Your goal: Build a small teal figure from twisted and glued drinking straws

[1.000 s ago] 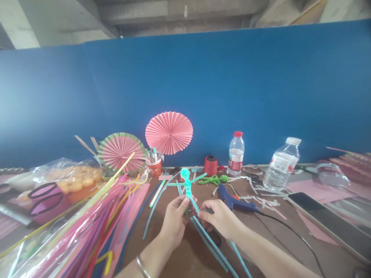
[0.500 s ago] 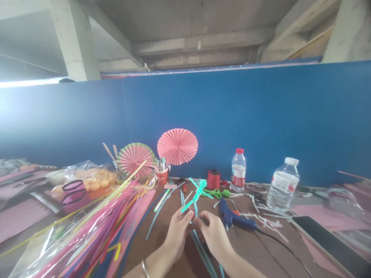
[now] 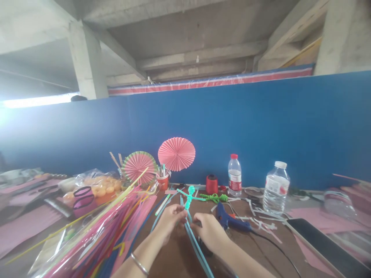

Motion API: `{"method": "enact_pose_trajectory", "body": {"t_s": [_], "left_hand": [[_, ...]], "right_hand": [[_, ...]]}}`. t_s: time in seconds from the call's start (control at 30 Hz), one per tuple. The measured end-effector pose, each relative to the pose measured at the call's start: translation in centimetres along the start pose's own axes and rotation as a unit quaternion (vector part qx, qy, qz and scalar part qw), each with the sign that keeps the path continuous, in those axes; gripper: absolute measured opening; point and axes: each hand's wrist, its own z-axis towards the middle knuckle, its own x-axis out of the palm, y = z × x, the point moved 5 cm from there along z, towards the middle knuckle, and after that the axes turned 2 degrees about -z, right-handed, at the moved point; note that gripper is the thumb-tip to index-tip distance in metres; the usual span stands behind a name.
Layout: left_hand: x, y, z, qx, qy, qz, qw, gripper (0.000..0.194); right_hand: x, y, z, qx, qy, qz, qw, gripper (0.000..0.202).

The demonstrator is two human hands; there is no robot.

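Turquoise stick figure, roughly upright

No lettering is legible: near the surface's far edge, the red-capped bottle's label and the white-capped bottle's label blur.

Blue partition under a concrete ceiling
Bright light at far left, near a pale pillar; a brown counter stands below
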Motion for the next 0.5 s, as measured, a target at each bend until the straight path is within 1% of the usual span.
{"method": "enact_pose_trajectory", "body": {"t_s": [0.17, 0.27, 0.3, 0.4, 0.43, 0.5], "left_hand": [[0.1, -0.2, -0.7, 0.022, 0.001, 0.01, 1.0, 0.021], [-0.2, -0.4, -0.8, 0.037, -0.013, -0.004, 0.999, 0.019], [-0.4, -0.4, -0.8, 0.041, -0.024, -0.013, 0.999, 0.019], [-1.2, 0.0, -0.5, 0.045, -0.065, -0.052, 0.995, 0.019], [-1.6, 0.3, -0.3, 0.043, -0.079, -0.067, 0.994, 0.019], [-2.3, 0.8, -0.1, 0.034, -0.104, -0.1, 0.989, 0.018]], "right_hand": [[-0.2, -0.5, 0.0, -0.008, 0.033, 0.039, 0.999, 0.006], [-0.5, -0.8, 0.3, -0.01, 0.05, 0.089, 0.995, 0.007], [-0.7, -0.9, 0.4, -0.011, 0.058, 0.111, 0.992, 0.014], [-1.0, -1.4, 0.9, -0.003, 0.095, 0.186, 0.978, 0.045], [-1.2, -1.6, 1.0, 0.003, 0.111, 0.212, 0.971, 0.049], [-1.8, -2.2, 1.1, 0.017, 0.137, 0.256, 0.957, 0.049]]}}
